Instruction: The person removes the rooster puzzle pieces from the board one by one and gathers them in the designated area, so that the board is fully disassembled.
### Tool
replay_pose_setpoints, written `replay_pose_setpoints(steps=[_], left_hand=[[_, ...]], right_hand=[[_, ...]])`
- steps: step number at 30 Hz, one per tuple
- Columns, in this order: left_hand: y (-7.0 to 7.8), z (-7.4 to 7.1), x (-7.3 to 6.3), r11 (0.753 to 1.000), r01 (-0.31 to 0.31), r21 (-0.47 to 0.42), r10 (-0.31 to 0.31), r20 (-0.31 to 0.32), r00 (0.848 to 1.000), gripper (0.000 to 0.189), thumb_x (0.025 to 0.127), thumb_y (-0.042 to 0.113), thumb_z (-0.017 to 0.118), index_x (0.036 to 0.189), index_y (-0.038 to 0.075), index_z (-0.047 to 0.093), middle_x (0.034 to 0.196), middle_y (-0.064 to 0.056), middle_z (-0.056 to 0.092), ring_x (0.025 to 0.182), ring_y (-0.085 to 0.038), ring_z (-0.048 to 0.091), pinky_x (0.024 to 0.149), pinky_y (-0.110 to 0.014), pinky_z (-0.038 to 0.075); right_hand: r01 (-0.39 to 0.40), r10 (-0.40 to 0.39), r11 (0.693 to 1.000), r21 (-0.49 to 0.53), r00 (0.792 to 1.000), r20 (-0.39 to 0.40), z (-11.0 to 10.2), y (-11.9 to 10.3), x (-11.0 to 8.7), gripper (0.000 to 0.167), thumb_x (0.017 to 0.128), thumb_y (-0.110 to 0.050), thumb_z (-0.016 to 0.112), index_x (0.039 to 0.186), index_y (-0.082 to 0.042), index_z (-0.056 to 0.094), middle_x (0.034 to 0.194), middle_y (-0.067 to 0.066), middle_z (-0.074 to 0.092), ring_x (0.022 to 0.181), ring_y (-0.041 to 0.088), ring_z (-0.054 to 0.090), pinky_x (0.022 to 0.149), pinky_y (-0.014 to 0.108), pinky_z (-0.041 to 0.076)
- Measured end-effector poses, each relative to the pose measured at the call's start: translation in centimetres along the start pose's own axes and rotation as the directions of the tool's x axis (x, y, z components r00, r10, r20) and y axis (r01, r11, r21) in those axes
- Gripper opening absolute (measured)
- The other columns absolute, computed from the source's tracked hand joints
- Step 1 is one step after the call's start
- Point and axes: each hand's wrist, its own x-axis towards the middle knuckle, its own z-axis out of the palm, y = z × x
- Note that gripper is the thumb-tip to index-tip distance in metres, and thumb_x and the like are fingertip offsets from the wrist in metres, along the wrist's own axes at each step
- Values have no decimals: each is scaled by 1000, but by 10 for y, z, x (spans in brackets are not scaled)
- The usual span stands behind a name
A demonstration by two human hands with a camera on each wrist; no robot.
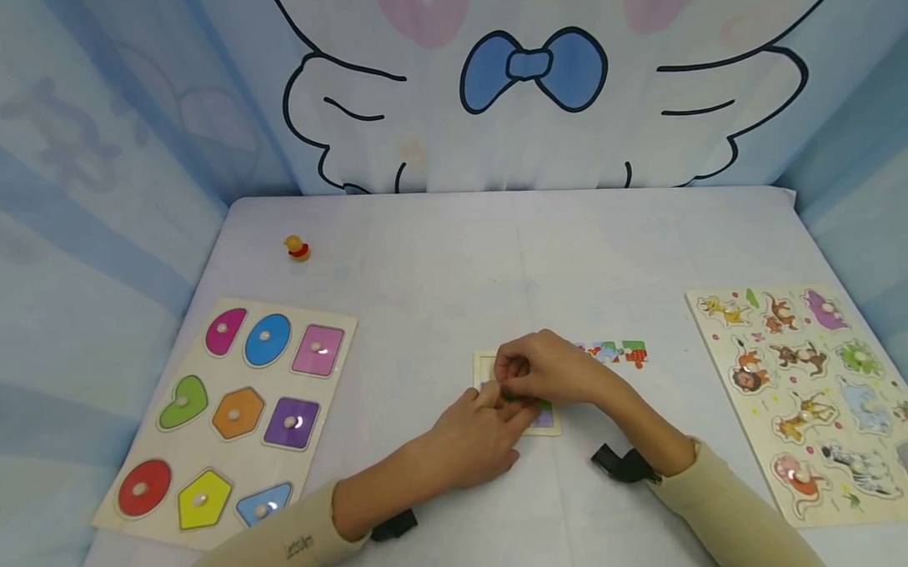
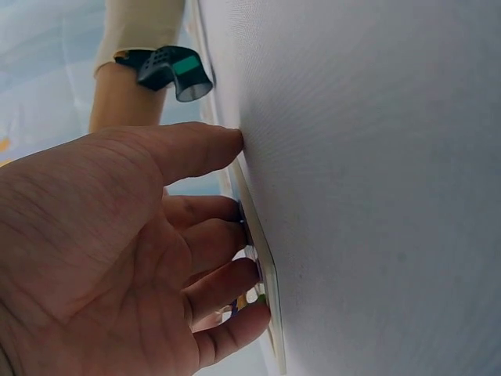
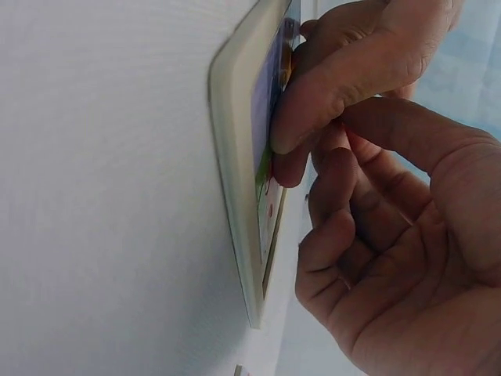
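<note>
A small framed puzzle board [image 1: 549,429] lies on the table, mostly covered by both hands. My left hand [image 1: 478,437] rests its fingers on the board; in the left wrist view those fingertips touch its face beside the pale rim [image 2: 270,274]. Right above them, my right hand [image 1: 558,367] brings thumb and forefinger together at a small dark green puzzle piece [image 1: 507,394], mostly hidden by fingers. Purple and green printing [image 3: 264,117] shows on the board in the right wrist view. Several loose colourful puzzle pieces [image 1: 635,352] lie just beyond the right wrist.
On the left lies a knobbed shape board [image 1: 228,379] with coloured shapes. An animal puzzle board [image 1: 762,423] is at the right. Toward the back left stands a small yellow and red toy figure [image 1: 297,248]. Printed curtains surround the white table [image 1: 438,267].
</note>
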Motion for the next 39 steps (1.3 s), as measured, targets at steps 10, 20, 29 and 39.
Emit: replay_pose_setpoints(steps=[10,20,29,39], left_hand=[[1,-1,3,999,12,-32,-11,13,1000,66,94,46,62,150,17,42,153,5,41,108,-21,42,73,-31,42],[3,-1,5,997,32,-73,-30,37,999,62,93,44,64,148,19,46,148,7,47,100,-19,42,75,-32,41],[1,-2,3,995,56,-80,-52,54,997,61,94,43,62,148,20,45,147,9,48,100,-18,42,74,-30,39],[1,-2,3,994,55,-90,-50,50,998,59,94,41,63,146,20,45,146,8,50,99,-19,42,74,-31,40]], right_hand=[[-32,34,998,53,998,-46,-23,-2,-12,7,88,-9,71,86,-16,70,77,-8,67,68,12,60,64,29,49],[-155,174,975,161,978,-112,-49,23,-55,5,88,-11,74,93,-11,72,82,-1,68,74,21,61,64,28,49],[-211,233,960,185,966,-109,-50,51,-85,6,89,-8,72,95,-9,73,86,0,71,78,19,65,70,28,52],[-192,209,974,122,967,-149,-43,61,-87,9,86,-3,72,90,-11,75,81,-3,70,72,14,61,66,25,49]])
